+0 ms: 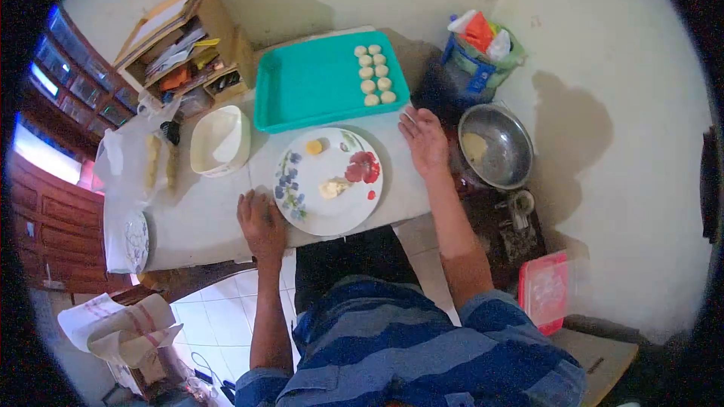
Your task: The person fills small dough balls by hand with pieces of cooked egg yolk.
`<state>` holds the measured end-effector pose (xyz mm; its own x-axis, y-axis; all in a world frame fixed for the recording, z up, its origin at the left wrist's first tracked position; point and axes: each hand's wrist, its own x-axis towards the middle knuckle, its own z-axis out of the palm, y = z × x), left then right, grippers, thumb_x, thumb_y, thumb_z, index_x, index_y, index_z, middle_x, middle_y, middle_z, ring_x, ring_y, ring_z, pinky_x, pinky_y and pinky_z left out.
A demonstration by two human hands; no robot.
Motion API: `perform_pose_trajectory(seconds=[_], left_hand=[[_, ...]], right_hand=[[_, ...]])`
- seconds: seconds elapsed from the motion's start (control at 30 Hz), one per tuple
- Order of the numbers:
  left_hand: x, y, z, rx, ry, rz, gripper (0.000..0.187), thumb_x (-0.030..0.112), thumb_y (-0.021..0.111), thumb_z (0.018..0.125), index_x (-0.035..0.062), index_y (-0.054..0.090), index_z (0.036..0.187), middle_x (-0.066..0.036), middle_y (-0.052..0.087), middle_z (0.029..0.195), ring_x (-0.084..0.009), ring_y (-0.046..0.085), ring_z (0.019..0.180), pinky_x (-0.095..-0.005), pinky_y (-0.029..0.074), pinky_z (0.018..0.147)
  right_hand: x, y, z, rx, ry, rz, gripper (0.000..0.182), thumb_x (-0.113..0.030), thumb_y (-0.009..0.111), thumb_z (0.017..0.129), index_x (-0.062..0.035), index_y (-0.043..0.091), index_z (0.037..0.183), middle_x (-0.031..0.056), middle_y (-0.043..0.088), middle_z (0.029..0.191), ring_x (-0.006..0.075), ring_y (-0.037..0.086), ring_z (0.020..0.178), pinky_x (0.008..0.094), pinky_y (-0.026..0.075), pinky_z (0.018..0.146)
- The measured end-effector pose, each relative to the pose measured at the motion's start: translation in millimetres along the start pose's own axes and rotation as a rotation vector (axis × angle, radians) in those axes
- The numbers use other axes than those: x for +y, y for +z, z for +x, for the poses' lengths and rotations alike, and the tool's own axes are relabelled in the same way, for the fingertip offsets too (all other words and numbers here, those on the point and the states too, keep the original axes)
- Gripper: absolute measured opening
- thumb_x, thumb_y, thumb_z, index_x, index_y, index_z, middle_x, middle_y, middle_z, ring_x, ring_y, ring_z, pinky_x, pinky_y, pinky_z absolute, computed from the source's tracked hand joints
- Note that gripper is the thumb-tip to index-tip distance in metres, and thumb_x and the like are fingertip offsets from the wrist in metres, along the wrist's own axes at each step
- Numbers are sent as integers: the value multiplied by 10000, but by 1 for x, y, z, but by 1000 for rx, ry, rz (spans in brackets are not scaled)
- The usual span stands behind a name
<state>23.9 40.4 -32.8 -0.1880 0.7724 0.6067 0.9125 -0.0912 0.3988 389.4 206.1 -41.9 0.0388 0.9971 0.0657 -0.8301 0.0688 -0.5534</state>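
The right hand's (426, 143) fingers are loosely curled and parted, palm partly turned up, and I see nothing gripped in them. The left hand (262, 230) rests at the bench's (188, 234) near edge beside the plate (294, 162), its fingers bent; from where I stand I can't tell how far they open or whether they cover anything.

Between the hands, on the plate, sit a small yellow round (314, 148) toward the far rim and a pale, ragged lump (334, 187) nearer the middle. Both look light. I'd expect the lump to be soft, perhaps greasy, and to smear or break under a hard pinch, so a bit is best lifted from its edge with light fingertips. The round looks firmer but would likely dent; take it by its sides. The plate seems stiff, smooth and breakable, best held at opposite rims.

Just past it, the green tray (302, 90) carries ten pale rounds (366, 73) in two rows at its right end; they look easily squashed, so its rim is the place to grip. Right of the right hand, a metal bowl (509, 152) holds a yellowish mass (475, 147), probably soft and heavier than the rounds.
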Motion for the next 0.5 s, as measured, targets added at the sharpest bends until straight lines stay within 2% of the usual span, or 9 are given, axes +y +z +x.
perform_pose_trajectory(seconds=[0.07,0.1,0.2,0.23,0.27,0.37,0.5], left_hand=[[-23,18,-13,-52,104,178,252,73,687,904,-14,653,1138,-263,592,1318,-493,496,1305,-566,413,1101],[-29,19,-17,-56,136,168,267,72,691,894,-10,657,1146,-261,585,1336,-490,491,1315,-563,414,1101],[-18,12,-13,-52,16,43,272,70,697,884,-6,661,1142,-254,583,1336,-484,481,1329,-559,417,1100],[-21,15,-12,-68,69,122,278,73,699,881,-3,660,1146,-250,581,1338,-485,476,1335,-556,415,1104],[-20,13,-11,-61,55,131,278,73,699,881,-3,660,1146,-250,581,1338,-485,476,1335,-556,415,1104],[-11,7,-9,-28,42,51,267,75,700,874,-8,665,1125,-228,571,1363,-483,477,1336,-557,421,1104],[-11,11,-11,-1,7,34,269,70,696,870,15,664,1132,-227,567,1365,-498,473,1337,-570,423,1102]], right_hand=[[0,4,-2,25,-11,-54,301,-26,653,882,-122,602,1163,115,623,1279,276,602,1147,451,466,1050],[-2,8,-7,54,-28,-95,352,44,679,849,-121,618,1153,80,626,1222,228,607,1083,430,492,1005],[2,4,-5,76,-95,-186,371,62,691,837,-108,624,1160,59,622,1169,215,609,1041,431,508,971],[3,6,-6,78,-111,-222,391,71,704,828,-85,626,1178,51,614,1131,198,615,998,385,529,920],[4,0,-4,65,-98,-223,391,71,704,828,-85,626,1178,51,614,1131,198,615,998,385,529,920],[4,-6,-2,62,-90,-341,408,73,723,820,-51,617,1194,44,594,1087,166,606,949,290,537,841],[1,8,-8,90,-66,-449,382,59,716,833,-44,612,1186,43,588,1071,161,597,942,293,534,838]])
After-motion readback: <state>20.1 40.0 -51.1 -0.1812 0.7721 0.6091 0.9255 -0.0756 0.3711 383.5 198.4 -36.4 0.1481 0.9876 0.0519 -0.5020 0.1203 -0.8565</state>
